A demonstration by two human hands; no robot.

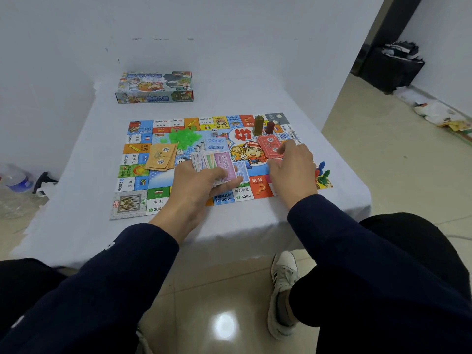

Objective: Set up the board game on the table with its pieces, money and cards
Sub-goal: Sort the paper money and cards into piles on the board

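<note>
The colourful game board (pixel 132 175) lies flat on the white table. My left hand (pixel 201 185) grips a fanned stack of paper money (pixel 217 163) with a purple 5000 note on top, over the board's middle. My right hand (pixel 293 164) rests on the board's right side, its fingers spread and touching a stack of red cards (pixel 269 146). An orange card stack (pixel 161 157) lies at the left. A heap of green houses (pixel 185 137), a die (pixel 214 134), two tall tokens (pixel 263 126) and coloured pawns (pixel 322 172) are on the board too.
The game box (pixel 154 86) stands at the table's far side. The table (pixel 76 226) is covered in a white cloth, its near edge by my knees. A water bottle (pixel 18 178) is on the floor at left, a black bag (pixel 390 65) at far right.
</note>
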